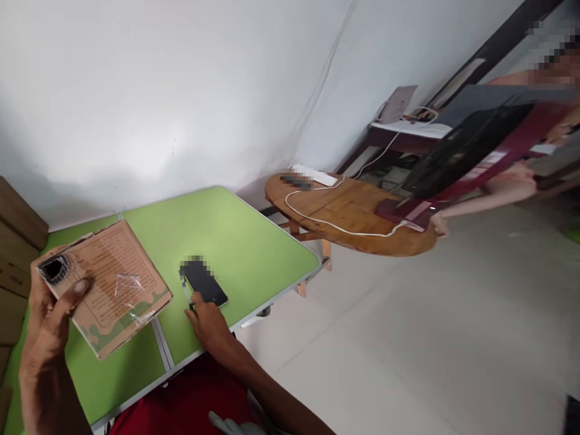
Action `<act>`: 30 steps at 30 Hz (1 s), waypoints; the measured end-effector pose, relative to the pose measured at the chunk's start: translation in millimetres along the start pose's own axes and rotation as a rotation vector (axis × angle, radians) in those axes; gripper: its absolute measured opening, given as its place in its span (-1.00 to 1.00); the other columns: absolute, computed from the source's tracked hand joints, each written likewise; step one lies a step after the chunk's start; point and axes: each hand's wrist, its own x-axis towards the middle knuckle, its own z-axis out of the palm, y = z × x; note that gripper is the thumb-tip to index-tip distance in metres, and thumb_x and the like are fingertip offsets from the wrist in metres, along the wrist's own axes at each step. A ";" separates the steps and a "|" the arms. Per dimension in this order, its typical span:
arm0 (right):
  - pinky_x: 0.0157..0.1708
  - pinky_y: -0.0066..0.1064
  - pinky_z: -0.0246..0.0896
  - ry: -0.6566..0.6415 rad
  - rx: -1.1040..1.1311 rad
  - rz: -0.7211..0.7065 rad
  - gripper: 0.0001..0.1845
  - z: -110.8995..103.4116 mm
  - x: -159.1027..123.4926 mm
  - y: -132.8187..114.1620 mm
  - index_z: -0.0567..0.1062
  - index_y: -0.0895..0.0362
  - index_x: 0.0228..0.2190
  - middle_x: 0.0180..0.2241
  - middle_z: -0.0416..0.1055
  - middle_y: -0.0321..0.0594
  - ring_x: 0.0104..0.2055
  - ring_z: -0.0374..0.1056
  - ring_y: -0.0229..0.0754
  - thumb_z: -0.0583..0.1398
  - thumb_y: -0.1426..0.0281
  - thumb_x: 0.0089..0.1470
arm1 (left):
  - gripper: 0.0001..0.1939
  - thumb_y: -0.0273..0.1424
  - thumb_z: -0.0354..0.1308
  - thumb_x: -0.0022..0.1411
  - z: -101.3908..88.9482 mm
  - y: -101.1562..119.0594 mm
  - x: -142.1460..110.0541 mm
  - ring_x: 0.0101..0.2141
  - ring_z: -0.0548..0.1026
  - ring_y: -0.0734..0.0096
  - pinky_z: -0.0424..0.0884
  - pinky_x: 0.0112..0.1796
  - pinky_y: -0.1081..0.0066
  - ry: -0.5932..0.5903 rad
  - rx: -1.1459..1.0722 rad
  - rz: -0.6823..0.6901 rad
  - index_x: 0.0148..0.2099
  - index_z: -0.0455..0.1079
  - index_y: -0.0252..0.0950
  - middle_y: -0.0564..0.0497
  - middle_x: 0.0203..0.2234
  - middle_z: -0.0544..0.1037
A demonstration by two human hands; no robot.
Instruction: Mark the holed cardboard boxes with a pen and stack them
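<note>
My left hand [49, 314] is closed around the left side of a brown cardboard box [120, 284], with the thumb on its printed face. The box is tilted above the green table, showing a camouflage strip, loose clear tape and a dark hole at one corner. My right hand [212, 323] is low over the tabletop, fingers pinched on a slim cutter-like tool [185, 292], partly hidden and pixelated. A black smartphone [206, 283] lies beside those fingers on the table.
The green folding table [263, 241] has a metal edge and meets the wall. Cartons [13, 254] stand at left. Nearby is a wooden oval table [335, 211] with a white cable [317, 219]. At right, a person's hand [438, 225] touches a blurred maroon-and-black object [480, 151].
</note>
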 end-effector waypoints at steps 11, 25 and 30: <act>-0.03 -0.21 0.54 -0.066 -0.150 0.012 -0.73 -2.3 14.3 -9.4 0.56 0.18 0.15 0.06 0.70 0.16 0.09 0.70 0.17 0.17 0.37 0.56 | -0.40 -0.24 0.56 -0.16 14.1 2.7 9.0 -0.04 0.51 0.16 0.40 -0.01 0.26 0.100 -0.063 0.080 -0.03 0.51 -0.21 0.01 -0.08 0.63; 0.24 0.06 0.34 0.114 -0.012 0.245 -0.31 -21.1 32.2 27.9 0.49 0.30 0.17 0.24 0.46 0.39 0.35 0.37 0.39 0.51 0.31 0.10 | -0.34 -0.22 0.52 -0.16 22.9 5.4 8.5 -0.08 0.49 0.21 0.36 0.00 0.26 0.127 -0.085 0.065 0.02 0.50 -0.23 0.03 -0.10 0.59; 0.11 -0.04 0.42 0.079 0.222 0.265 -0.30 -17.9 37.9 43.2 0.53 0.22 0.05 0.15 0.56 0.29 0.22 0.50 0.38 0.55 0.35 -0.12 | -0.37 -0.21 0.52 -0.12 23.7 4.8 5.6 -0.05 0.49 0.18 0.38 0.02 0.25 0.138 -0.088 0.043 0.02 0.50 -0.22 0.01 -0.08 0.59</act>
